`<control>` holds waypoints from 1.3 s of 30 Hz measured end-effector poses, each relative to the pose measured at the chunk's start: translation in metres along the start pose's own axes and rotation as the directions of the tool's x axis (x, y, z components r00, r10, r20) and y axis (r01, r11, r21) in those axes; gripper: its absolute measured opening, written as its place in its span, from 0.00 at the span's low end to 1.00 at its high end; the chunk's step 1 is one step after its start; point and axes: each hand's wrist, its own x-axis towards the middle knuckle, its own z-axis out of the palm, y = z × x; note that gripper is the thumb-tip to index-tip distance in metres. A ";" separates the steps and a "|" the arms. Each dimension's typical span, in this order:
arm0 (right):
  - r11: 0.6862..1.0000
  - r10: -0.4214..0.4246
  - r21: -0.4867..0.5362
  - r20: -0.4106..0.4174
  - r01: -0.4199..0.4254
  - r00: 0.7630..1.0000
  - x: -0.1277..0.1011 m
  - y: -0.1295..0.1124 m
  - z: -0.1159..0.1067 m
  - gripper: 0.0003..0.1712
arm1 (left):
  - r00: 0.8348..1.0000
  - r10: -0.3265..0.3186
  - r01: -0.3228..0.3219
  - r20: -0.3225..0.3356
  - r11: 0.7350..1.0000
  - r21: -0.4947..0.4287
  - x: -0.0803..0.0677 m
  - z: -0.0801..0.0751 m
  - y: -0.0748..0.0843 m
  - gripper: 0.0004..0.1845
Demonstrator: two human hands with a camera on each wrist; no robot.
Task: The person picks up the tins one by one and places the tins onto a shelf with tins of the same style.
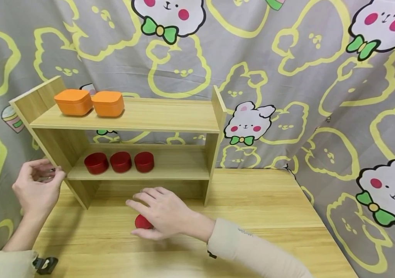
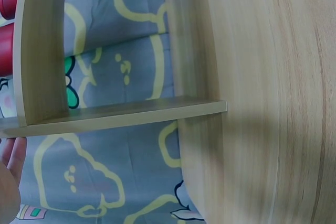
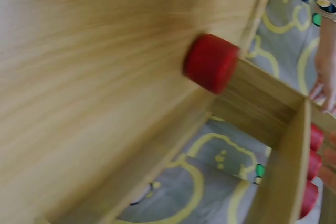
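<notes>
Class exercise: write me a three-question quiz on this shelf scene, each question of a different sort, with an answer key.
1. How many red tins stand on the lower board of the shelf?
2. True or false: the right hand lies over a red tin on the table.
3. Which is nearer the shelf's left side panel: A, the left hand, or B, the orange boxes?

Key
1. Three.
2. True; that tin shows under the fingers.
3. A; its fingertips are at the panel's edge.
</notes>
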 end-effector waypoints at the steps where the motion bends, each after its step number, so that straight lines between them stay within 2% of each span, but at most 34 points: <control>1: 1.000 -0.017 0.019 0.037 0.016 0.999 -0.002 0.000 0.003 0.40 | 1.000 0.001 -0.001 0.002 1.000 0.002 0.000 0.000 -0.002 0.17; 8: 0.993 -0.086 0.102 0.246 0.062 0.965 -0.015 0.007 0.027 0.43 | 1.000 0.006 -0.006 -0.002 1.000 0.004 -0.001 0.002 0.001 0.14; 17: 0.991 -0.119 0.106 0.369 0.085 0.922 -0.021 0.009 0.054 0.44 | 1.000 0.003 -0.003 -0.007 1.000 -0.012 -0.003 0.002 0.017 0.17; 21: 0.988 -0.125 0.129 0.396 0.080 0.910 -0.024 0.008 0.063 0.45 | 1.000 0.002 -0.002 -0.011 1.000 -0.011 -0.002 0.001 0.014 0.17; 27: 0.987 -0.122 0.142 0.404 0.070 0.907 -0.027 0.006 0.075 0.45 | 1.000 -0.005 0.005 -0.009 1.000 -0.005 -0.002 0.000 0.013 0.18; 34: 0.991 -0.121 0.111 0.455 0.078 0.882 -0.031 0.002 0.085 0.46 | 1.000 0.007 -0.007 -0.005 1.000 -0.011 -0.004 0.000 0.019 0.15; 39: 0.993 -0.116 0.086 0.472 0.085 0.874 -0.030 0.001 0.090 0.46 | 1.000 0.016 -0.016 -0.007 1.000 -0.008 -0.004 0.001 0.019 0.13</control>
